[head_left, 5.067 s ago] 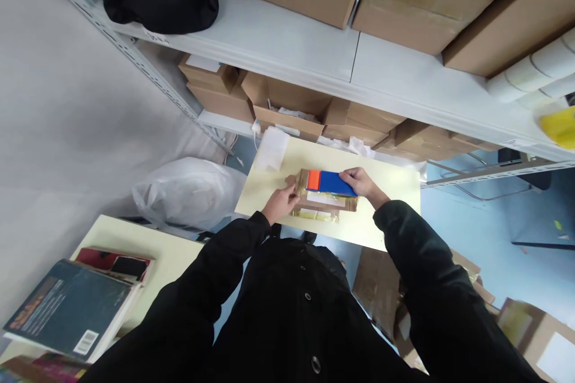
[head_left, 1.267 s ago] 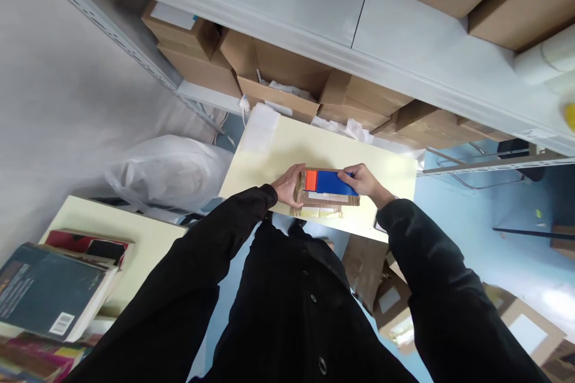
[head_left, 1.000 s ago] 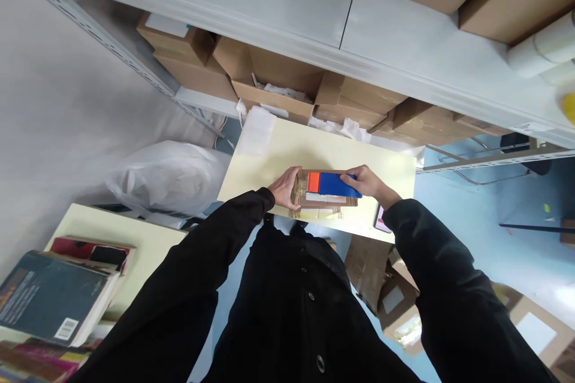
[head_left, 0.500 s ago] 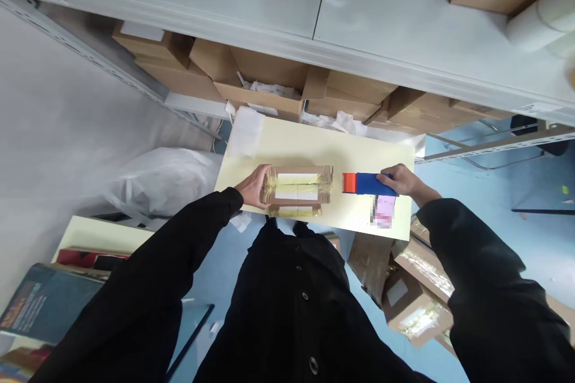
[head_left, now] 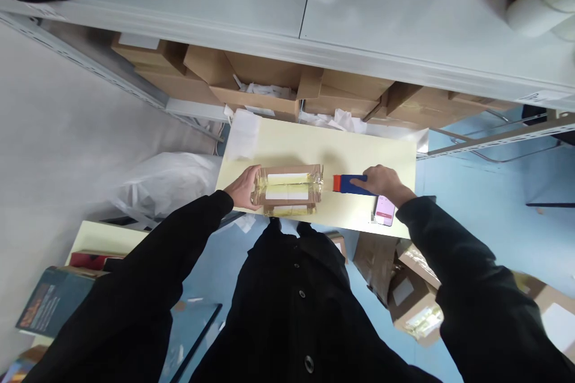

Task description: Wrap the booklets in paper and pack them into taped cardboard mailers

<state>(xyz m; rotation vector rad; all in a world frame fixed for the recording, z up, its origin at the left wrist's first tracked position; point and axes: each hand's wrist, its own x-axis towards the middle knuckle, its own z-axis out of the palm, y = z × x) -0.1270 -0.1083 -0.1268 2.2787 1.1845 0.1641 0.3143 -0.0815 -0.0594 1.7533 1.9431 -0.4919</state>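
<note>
The right hand (head_left: pixel 381 181) carried the tape gun (head_left: pixel 348 184) off the top of the parcel (head_left: pixel 287 190) to the table (head_left: pixel 323 146) just right of it, baring the taped top. A phone (head_left: pixel 384 210) came into view beside that hand.

A single head-worn camera looks steeply down the person's black coat (head_left: pixel 291 311) at a pale yellow table (head_left: pixel 314 149) mid-frame, fairly near. Grey shelving (head_left: pixel 314 6) fills the top of the frame, perhaps tilted by the lens. The floor shows at lower right.
</note>
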